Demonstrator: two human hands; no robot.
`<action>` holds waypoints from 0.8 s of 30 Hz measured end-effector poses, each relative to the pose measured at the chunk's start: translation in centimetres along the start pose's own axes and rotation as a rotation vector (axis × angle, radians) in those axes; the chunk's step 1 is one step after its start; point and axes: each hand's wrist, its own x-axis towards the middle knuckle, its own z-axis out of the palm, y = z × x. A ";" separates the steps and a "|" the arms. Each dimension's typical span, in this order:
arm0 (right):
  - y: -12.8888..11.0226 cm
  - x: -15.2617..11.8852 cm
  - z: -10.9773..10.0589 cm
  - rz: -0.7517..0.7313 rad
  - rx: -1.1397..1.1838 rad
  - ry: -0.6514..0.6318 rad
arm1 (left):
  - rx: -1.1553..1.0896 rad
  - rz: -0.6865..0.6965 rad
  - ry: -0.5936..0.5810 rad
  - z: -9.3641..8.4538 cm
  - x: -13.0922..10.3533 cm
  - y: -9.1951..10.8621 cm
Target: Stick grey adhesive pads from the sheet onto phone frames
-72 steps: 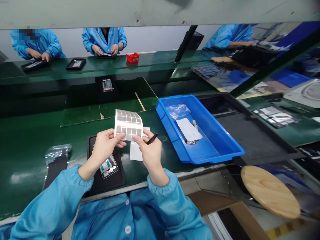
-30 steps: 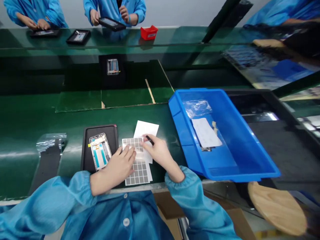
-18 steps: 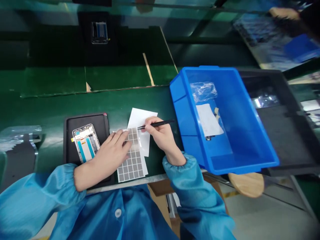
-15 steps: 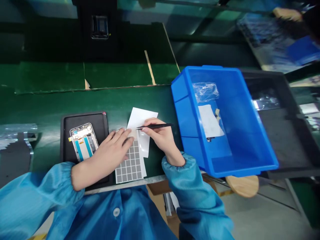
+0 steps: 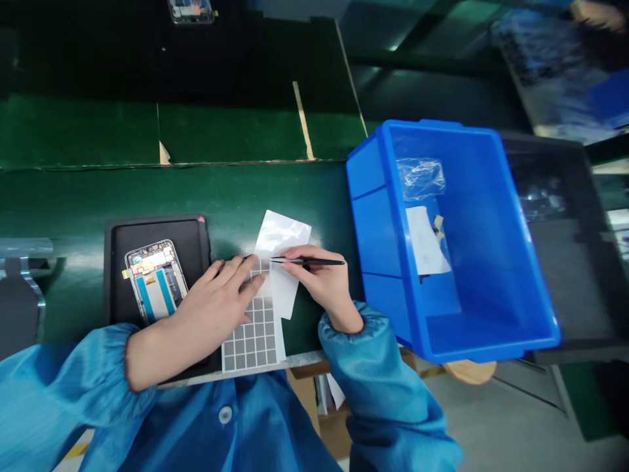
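My left hand (image 5: 216,298) rests with fingers spread on a sheet of grey square stickers (image 5: 251,341), covering part of its upper left. Black tweezers (image 5: 319,261) are pinched in my right hand (image 5: 327,285), their tips pointing left at the upper part of the sticker sheet. Whether the tips grip a sticker is too small to tell. White glossy paper (image 5: 284,292) lies beneath and beside the sheet. Left of my left hand, an opened phone (image 5: 156,278) with bare inner parts sits in a black tray (image 5: 189,235); my forearm hides its lower end.
A large blue bin (image 5: 381,229) stands right of my hands, holding clear plastic (image 5: 421,178) and white paper (image 5: 426,242). Beyond it is a dark tray (image 5: 555,275). Another phone (image 5: 191,12) lies at the far back. A raised green ledge (image 5: 226,134) runs behind the work surface.
The camera view has shifted, tilting slightly downward. Grey squares now show at the sticker sheet's upper end, near the tweezer tips. Both hands keep nearly the same pose.
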 end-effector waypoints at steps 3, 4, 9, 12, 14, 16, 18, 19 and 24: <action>0.0 0.0 0.1 -0.024 -0.002 0.003 | -0.004 0.000 0.000 -0.1 0.1 0.0; 0.0 0.0 0.1 -0.026 -0.001 0.003 | -0.008 -0.003 0.000 -0.2 0.1 0.1; 0.1 -0.1 0.2 -0.038 -0.003 0.005 | -0.024 -0.005 -0.009 -0.1 0.1 0.0; 0.1 -0.2 0.2 -0.041 -0.002 0.015 | -0.013 -0.002 -0.010 0.0 0.1 -0.1; 0.1 -0.2 0.2 -0.030 -0.008 0.016 | -0.010 -0.006 -0.010 0.0 0.0 -0.1; 0.0 -0.1 0.2 -0.021 -0.012 0.013 | -0.011 -0.004 -0.015 0.0 0.1 -0.1; -0.1 -0.1 0.2 -0.024 -0.014 0.010 | -0.015 -0.006 -0.017 0.0 0.1 -0.1; -0.1 -0.1 0.2 -0.027 -0.012 0.008 | -0.019 -0.009 -0.016 0.0 0.1 0.0; -0.2 -0.1 0.2 -0.026 -0.014 0.014 | -0.034 -0.015 -0.015 -0.1 0.1 0.0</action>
